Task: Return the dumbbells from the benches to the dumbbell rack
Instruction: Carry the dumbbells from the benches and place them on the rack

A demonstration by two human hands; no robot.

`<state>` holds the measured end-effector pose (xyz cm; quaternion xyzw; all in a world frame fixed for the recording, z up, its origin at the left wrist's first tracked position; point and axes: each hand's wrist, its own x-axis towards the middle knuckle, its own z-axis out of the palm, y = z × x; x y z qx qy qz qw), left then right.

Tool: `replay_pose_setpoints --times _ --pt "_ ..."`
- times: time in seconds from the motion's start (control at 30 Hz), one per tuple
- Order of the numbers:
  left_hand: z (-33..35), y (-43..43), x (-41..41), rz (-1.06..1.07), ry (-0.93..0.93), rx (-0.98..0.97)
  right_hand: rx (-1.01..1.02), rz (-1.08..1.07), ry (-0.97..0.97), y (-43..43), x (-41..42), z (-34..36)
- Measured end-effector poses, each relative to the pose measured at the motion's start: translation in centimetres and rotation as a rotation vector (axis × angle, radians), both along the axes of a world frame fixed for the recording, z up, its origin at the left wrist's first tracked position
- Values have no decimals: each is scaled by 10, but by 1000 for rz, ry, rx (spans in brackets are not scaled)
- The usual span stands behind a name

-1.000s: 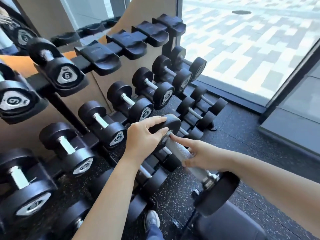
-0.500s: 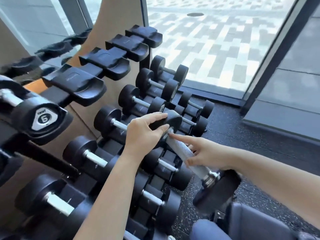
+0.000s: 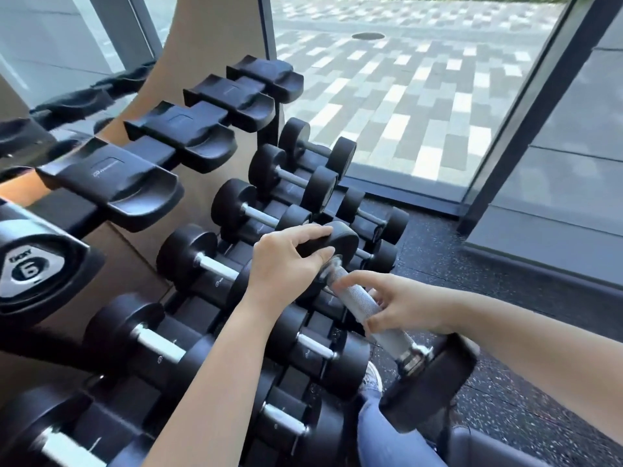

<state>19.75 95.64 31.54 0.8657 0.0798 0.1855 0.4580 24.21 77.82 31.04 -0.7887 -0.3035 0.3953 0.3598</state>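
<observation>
While the dumbbell [image 3: 354, 294] hangs tilted just in front of the dumbbell rack [image 3: 268, 138], not yet seated, left hand [image 3: 283, 261] grips its far head from above and right hand [image 3: 404, 305] wraps the knurled handle loosely. Lower tiers look mostly filled; four top cradles [image 3: 111, 176] sit empty. Judged mid-task, more returns likely; benches not visible.
</observation>
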Motion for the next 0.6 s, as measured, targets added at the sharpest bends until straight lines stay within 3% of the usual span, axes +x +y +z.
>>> replay_pose_setpoints --times 0.33,0.6 --pt "9 5 143 108 16 57 -11 92 -46 17 156 3" --pt "14 14 241 178 81 -19 -32 188 -34 23 258 25"
